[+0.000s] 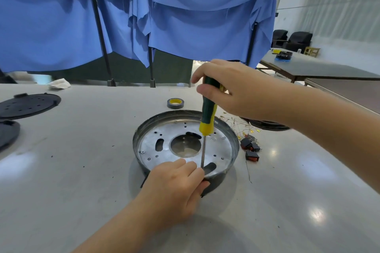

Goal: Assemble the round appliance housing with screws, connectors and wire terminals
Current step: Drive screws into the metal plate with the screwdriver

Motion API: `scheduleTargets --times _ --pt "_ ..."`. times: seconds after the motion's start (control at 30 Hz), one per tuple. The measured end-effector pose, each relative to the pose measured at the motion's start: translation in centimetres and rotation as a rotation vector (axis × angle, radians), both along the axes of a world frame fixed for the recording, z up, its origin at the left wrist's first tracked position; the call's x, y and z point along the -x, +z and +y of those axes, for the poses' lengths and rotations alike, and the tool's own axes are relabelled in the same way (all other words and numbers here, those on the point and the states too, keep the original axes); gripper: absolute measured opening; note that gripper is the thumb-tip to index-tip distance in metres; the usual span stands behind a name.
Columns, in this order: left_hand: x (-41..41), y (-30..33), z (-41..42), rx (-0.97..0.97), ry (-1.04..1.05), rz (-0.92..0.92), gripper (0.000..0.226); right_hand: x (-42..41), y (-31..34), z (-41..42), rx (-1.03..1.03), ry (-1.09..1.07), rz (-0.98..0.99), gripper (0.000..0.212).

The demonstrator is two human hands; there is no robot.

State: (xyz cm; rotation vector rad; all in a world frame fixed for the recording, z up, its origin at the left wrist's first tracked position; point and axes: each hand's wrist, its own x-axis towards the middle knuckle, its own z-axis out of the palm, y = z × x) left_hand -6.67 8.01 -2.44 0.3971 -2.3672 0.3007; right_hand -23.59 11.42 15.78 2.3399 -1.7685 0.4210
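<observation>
- The round housing (186,146), a shallow dark-walled pan with a bare metal plate inside, sits on the worktop (82,170); every place below is given from it.
- The right hand (232,90) is curled round the green-and-yellow handle of the screwdriver (207,117), held nearly upright above the housing's middle; the shaft runs down to the plate just inside its near rim, beside a dark slot.
- The left hand (174,189) lies over the housing's near rim, thumb outside against the wall; its fingertips (195,167) pinch at the shaft's tip, probably steadying a screw, though none can be made out.
- Just right of the housing lie red rocker switches (251,148) and thin wires with terminals (242,127); beyond its far rim, a tape roll (175,103); well to its left, black lids (27,104).
- Risks: the tip may slip off the screw head and jab those fingertips if the shaft tilts; a crooked start would strip the hole; downward force without that left-hand hold could skid the housing toward the wires.
</observation>
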Motion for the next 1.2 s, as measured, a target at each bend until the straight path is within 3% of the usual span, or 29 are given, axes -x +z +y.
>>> scheduleTargets --times 0.13,0.3,0.5,0.6,0.67,0.8,0.9,1.1,1.2 --pt "0.0 0.1 0.0 0.000 0.002 -0.006 0.029 -1.7 0.1 -0.3 0.219 0.044 0.275 0.030" --pt "-0.2 0.2 0.2 -0.016 0.018 -0.041 0.028 -3.2 -0.3 -0.9 0.364 -0.254 0.607 0.038" --pt "-0.1 0.3 0.5 -0.009 0.032 -0.030 0.029 -2.3 -0.3 -1.4 0.191 -0.575 0.489 0.034" --pt "0.0 0.2 0.6 -0.009 0.041 -0.005 0.030 -1.5 -0.8 -0.9 0.272 -0.584 0.461 0.047" --pt "0.0 0.2 0.5 -0.002 0.045 0.001 0.031 -1.2 -1.2 -0.2 0.311 -0.485 0.336 0.051" --pt "0.0 0.3 0.4 -0.001 0.043 0.007 0.032 -0.5 -0.8 1.1 0.073 -0.201 -0.177 0.024" --pt "0.1 0.3 0.4 -0.001 0.051 0.013 0.032 0.4 -0.9 1.4 0.024 -0.112 -0.437 0.031" --pt "-0.1 0.3 0.4 -0.006 0.044 0.014 0.030 3.5 -2.8 -0.3 0.272 -0.250 -0.883 0.019" --pt "-0.1 0.2 0.5 -0.004 0.047 0.025 0.030 5.7 -4.2 -1.0 0.335 -0.398 -0.866 0.023"
